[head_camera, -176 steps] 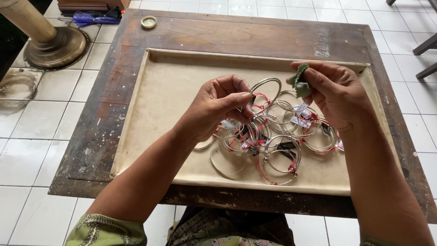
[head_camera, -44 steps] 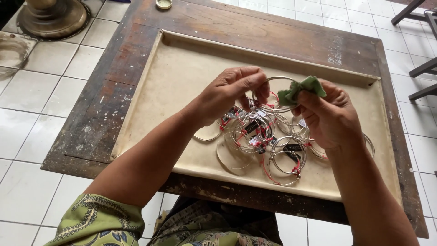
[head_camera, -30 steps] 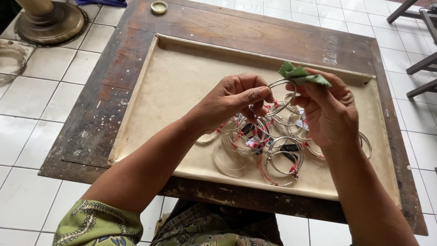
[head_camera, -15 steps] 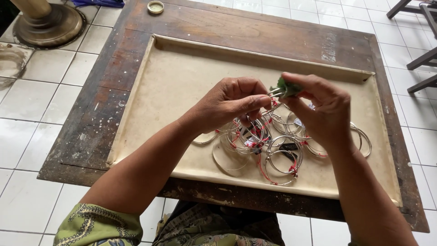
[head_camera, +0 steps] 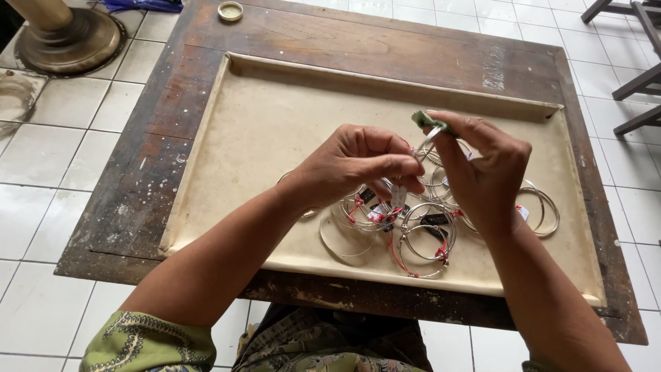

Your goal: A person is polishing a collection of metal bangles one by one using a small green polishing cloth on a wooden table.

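My left hand (head_camera: 358,169) pinches a thin silver bangle (head_camera: 424,146) above the beige tray (head_camera: 268,117). My right hand (head_camera: 485,172) grips a small green cloth (head_camera: 427,120) and presses it against the same bangle. Both hands meet over a pile of silver bangles (head_camera: 427,227) with red threads and small tags, lying in the tray's near right part. The hands hide much of the held bangle.
The tray sits in a worn dark wooden table (head_camera: 385,41) on white floor tiles. A small round lid (head_camera: 230,10) lies at the table's far edge. A brass stand base (head_camera: 69,38) stands far left, and dark chair legs (head_camera: 637,76) at right.
The green cloth, earlier spread above the bangle, is now bunched tight in my right hand against it. Both hands have stayed over the pile.
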